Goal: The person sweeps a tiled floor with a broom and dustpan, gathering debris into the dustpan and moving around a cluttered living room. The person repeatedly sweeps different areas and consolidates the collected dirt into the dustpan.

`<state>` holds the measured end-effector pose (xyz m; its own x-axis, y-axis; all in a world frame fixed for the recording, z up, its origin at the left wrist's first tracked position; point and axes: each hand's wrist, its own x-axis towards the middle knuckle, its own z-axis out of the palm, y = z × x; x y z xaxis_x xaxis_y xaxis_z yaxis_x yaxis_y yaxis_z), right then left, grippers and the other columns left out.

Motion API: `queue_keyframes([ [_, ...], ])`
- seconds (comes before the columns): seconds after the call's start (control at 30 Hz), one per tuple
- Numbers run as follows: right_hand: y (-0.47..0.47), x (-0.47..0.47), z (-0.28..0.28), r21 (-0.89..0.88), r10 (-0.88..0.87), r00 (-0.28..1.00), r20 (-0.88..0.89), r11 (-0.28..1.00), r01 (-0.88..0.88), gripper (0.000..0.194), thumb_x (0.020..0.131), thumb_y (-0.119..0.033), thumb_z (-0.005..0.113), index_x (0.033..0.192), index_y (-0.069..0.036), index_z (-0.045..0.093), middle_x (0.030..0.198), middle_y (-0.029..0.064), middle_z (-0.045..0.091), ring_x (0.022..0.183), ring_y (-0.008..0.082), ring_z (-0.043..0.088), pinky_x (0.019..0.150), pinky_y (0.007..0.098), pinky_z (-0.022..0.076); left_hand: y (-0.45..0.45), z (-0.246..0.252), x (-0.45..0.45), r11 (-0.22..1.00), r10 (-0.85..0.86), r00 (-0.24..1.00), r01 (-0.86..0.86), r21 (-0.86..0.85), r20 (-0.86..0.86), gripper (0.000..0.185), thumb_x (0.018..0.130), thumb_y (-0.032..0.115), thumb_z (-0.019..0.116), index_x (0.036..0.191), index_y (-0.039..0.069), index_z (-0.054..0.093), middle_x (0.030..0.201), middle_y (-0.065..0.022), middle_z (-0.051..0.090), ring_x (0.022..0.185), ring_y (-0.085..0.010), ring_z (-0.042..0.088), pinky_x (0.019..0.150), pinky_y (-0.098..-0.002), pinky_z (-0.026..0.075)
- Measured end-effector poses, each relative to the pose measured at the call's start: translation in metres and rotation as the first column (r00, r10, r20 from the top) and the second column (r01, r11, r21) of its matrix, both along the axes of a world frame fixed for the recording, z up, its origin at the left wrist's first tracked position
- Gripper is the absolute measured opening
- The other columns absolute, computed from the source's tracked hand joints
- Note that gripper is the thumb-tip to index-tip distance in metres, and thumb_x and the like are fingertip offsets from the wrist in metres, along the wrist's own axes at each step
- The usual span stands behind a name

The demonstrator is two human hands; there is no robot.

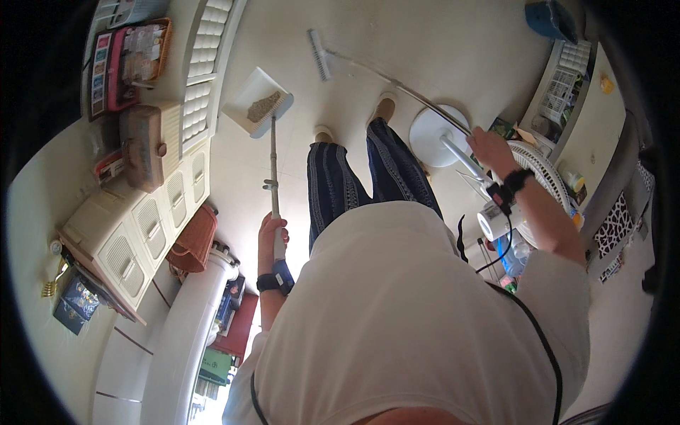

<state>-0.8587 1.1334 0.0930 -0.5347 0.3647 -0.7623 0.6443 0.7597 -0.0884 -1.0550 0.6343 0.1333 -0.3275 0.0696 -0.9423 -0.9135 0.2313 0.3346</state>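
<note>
My left hand (272,236) is wrapped around the grip of a long-handled dustpan (238,108). The white pan rests on the floor ahead and to the left, its comb-toothed edge nearest its pole. A small heap of greyish-brown debris (264,107) lies inside it. My right hand (489,151) holds the upper part of a metal broom pole (425,102), which slants away to the floor. At its far end is a narrow bristled broom head (319,56), to the right of the dustpan and apart from it.
A white pedestal fan (425,139) stands close by my right foot, its grille (547,186) beneath my right forearm. Cream drawer units (125,265) and a brown wicker basket (196,239) line the left side. A blue bin (547,21) is at the far right.
</note>
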Motion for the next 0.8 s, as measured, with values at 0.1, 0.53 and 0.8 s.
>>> queue_keyframes([
  [0.1, 0.038, -0.04, -0.021, -0.044, 0.225, 0.973, -0.043, 0.973, -0.227, 0.032, 0.085, -0.028, 0.04, 0.086, -0.001, 0.057, 0.082, 0.0206, 0.061, 0.081, 0.0353, 0.059, 0.073, 0.0439, 0.0467, 0.023, -0.001, 0.01, 0.993, 0.091, 0.995, -0.093, 0.076, 0.037, 0.007, 0.086, 0.012, 0.045, 0.091, 0.01, 0.043, 0.07, -0.0005, 0.051, 0.043, -0.0059, 0.047, 0.035, -0.0182, 0.041],
  [0.53, 0.175, -0.07, -0.101, 0.121, 0.407, 0.91, 0.072, 0.903, -0.413, 0.028, 0.08, -0.024, 0.045, 0.087, -0.004, 0.063, 0.09, 0.0161, 0.063, 0.085, 0.0316, 0.06, 0.078, 0.0426, 0.0473, 0.094, 0.008, 0.046, 0.975, 0.216, 0.976, -0.217, 0.038, 0.034, 0.019, 0.082, 0.011, 0.05, 0.1, 0.009, 0.043, 0.07, -0.001, 0.049, 0.042, -0.006, 0.045, 0.033, -0.0171, 0.036],
  [0.8, 0.341, -0.054, -0.023, 0.436, 0.482, 0.845, 0.234, 0.724, -0.534, 0.027, 0.089, -0.024, 0.043, 0.098, -0.002, 0.054, 0.086, 0.0135, 0.06, 0.08, 0.0302, 0.059, 0.069, 0.042, 0.0494, 0.116, 0.006, 0.057, 0.981, 0.188, 0.978, -0.191, 0.032, 0.085, 0.021, 0.08, 0.008, 0.049, 0.1, 0.008, 0.043, 0.069, -0.0006, 0.05, 0.041, -0.005, 0.044, 0.033, -0.0167, 0.036],
])
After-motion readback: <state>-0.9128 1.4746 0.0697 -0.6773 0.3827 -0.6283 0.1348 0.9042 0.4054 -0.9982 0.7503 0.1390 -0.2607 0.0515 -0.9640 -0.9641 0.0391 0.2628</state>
